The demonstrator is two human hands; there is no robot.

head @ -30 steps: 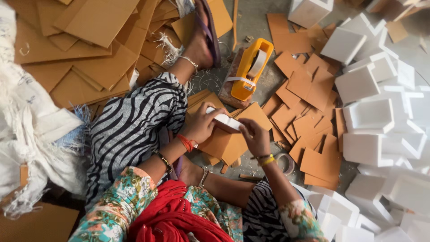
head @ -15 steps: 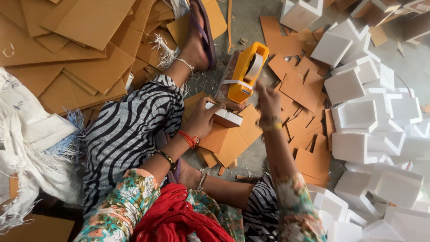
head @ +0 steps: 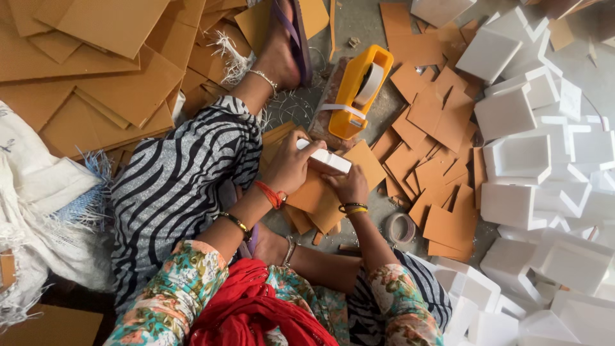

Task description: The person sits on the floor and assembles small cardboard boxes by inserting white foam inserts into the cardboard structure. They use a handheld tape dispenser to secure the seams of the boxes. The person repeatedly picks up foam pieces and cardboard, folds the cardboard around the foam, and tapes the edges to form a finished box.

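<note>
Between two hands (head: 320, 173): one white box (head: 325, 157); one yellow tape dispenser (head: 359, 90) nearby.

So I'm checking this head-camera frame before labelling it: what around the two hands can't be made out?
- White foam piece: its left end is covered by the left hand; its full shape is hidden.
- Right hand: fingertips tucked under the foam piece, so the grip is unclear.
- Tan card under both hands: mostly covered by them.
- Yellow tape dispenser: the tape's loose end is too small to trace.
</note>
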